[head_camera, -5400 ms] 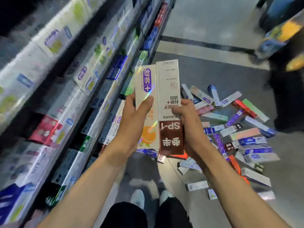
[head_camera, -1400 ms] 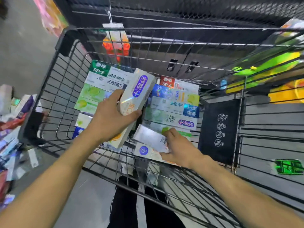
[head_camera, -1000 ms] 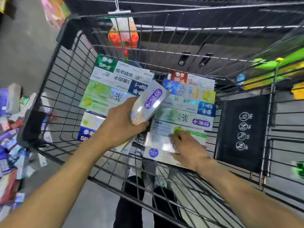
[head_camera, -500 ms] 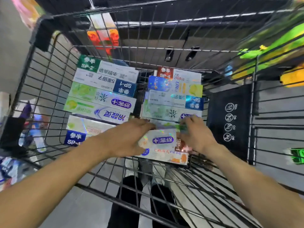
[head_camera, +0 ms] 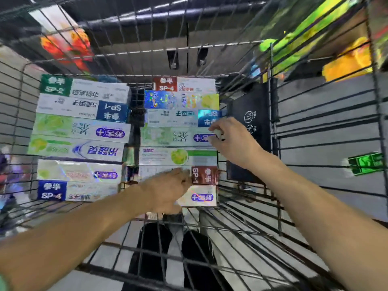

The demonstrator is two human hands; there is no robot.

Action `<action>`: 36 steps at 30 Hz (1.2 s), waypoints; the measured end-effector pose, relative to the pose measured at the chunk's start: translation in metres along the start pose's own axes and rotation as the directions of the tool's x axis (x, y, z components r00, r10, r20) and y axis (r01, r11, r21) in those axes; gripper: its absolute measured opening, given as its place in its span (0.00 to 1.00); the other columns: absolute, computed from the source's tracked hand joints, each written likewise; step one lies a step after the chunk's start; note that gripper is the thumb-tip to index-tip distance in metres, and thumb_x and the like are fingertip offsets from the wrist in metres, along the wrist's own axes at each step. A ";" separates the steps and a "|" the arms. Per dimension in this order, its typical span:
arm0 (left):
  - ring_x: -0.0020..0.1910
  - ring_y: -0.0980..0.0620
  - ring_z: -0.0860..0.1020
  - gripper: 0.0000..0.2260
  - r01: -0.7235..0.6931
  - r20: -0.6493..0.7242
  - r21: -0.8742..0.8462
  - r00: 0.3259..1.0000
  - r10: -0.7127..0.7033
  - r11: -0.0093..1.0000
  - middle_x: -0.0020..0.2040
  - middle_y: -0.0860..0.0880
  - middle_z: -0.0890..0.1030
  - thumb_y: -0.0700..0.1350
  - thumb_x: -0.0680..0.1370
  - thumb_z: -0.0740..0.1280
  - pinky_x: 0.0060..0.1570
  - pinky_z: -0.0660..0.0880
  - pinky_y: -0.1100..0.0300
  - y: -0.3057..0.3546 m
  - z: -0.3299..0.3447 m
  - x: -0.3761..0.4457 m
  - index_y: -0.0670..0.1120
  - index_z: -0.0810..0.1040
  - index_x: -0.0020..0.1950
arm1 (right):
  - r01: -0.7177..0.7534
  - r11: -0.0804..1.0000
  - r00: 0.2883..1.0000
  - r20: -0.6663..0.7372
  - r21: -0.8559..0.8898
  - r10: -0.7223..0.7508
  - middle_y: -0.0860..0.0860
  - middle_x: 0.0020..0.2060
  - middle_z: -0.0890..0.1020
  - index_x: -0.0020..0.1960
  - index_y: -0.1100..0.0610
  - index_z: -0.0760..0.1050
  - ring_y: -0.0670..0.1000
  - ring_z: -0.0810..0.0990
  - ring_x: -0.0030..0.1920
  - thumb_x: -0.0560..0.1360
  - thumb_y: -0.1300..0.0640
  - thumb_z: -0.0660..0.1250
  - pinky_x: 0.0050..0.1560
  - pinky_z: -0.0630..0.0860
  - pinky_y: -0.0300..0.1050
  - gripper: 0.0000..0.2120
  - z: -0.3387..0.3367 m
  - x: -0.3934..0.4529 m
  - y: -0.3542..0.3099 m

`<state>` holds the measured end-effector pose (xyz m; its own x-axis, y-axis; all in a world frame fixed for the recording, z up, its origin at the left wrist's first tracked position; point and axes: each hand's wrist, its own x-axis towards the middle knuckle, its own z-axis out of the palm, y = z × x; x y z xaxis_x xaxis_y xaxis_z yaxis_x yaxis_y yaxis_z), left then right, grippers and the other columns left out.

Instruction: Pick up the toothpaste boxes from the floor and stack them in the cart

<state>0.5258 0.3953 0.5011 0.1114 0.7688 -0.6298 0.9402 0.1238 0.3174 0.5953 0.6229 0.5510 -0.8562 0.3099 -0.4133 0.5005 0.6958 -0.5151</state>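
The wire cart (head_camera: 270,97) holds two columns of toothpaste boxes lying flat, a left column (head_camera: 79,139) and a right column (head_camera: 178,137). My left hand (head_camera: 168,190) lies over the near end of the right column. It grips a white toothpaste box with a purple logo (head_camera: 199,196), just in front of a brown SP-1 box (head_camera: 204,175). My right hand (head_camera: 233,141) is at the right ends of the middle boxes in that column, fingers curled, fingertips touching a green-and-white box (head_camera: 168,136). It holds nothing.
A black flap with round icons (head_camera: 249,122) hangs inside the cart's right wall. Blurred loose boxes lie on the floor (head_camera: 6,181) beyond the left wall. Bright packaged goods (head_camera: 346,59) sit at the top right. My legs (head_camera: 195,259) show under the cart's near end.
The holographic white box has gone from my raised left hand down onto the near end of the right column. My right hand has slid from that box to the ends of the boxes farther back.
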 end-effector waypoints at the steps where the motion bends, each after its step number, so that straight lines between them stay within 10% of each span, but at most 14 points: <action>1: 0.69 0.40 0.67 0.33 0.013 -0.011 -0.011 1.000 -0.013 1.000 0.70 0.40 0.68 0.59 0.77 0.67 0.65 0.69 0.49 -0.001 0.002 -0.001 0.42 0.64 0.75 | 0.003 1.000 1.000 -0.003 0.000 -0.003 0.57 0.59 0.77 0.63 0.55 0.76 0.58 0.75 0.62 0.80 0.53 0.66 0.64 0.70 0.51 0.13 0.001 0.000 0.001; 14: 0.74 0.44 0.63 0.35 0.050 -0.112 -0.052 0.992 -0.055 0.997 0.74 0.45 0.66 0.66 0.77 0.64 0.71 0.63 0.52 -0.043 0.005 -0.034 0.51 0.61 0.79 | -0.006 0.996 0.998 0.068 -0.090 0.012 0.55 0.60 0.75 0.63 0.53 0.75 0.59 0.72 0.62 0.80 0.52 0.64 0.61 0.72 0.54 0.14 0.009 -0.007 0.000; 21: 0.78 0.44 0.28 0.39 0.055 0.020 0.300 0.998 -0.064 0.952 0.79 0.46 0.29 0.72 0.79 0.41 0.78 0.35 0.42 -0.058 0.005 -0.043 0.51 0.32 0.81 | 0.010 0.983 0.993 0.118 -0.185 0.012 0.54 0.63 0.74 0.67 0.53 0.73 0.57 0.70 0.66 0.81 0.50 0.63 0.65 0.69 0.51 0.16 0.013 -0.008 -0.003; 36: 0.75 0.40 0.26 0.42 0.160 0.010 0.421 0.983 -0.181 0.893 0.76 0.43 0.24 0.73 0.77 0.41 0.75 0.34 0.37 -0.051 0.022 -0.026 0.51 0.22 0.76 | 0.034 0.971 0.990 0.144 -0.238 0.001 0.54 0.61 0.74 0.65 0.52 0.73 0.57 0.71 0.63 0.80 0.50 0.64 0.59 0.73 0.52 0.15 0.015 -0.012 0.000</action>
<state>0.4820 0.3549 0.4854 -0.0578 0.7275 -0.6837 0.9928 -0.0304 -0.1162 0.6075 0.6093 0.5443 -0.8285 0.2138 -0.5175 0.4262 0.8402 -0.3353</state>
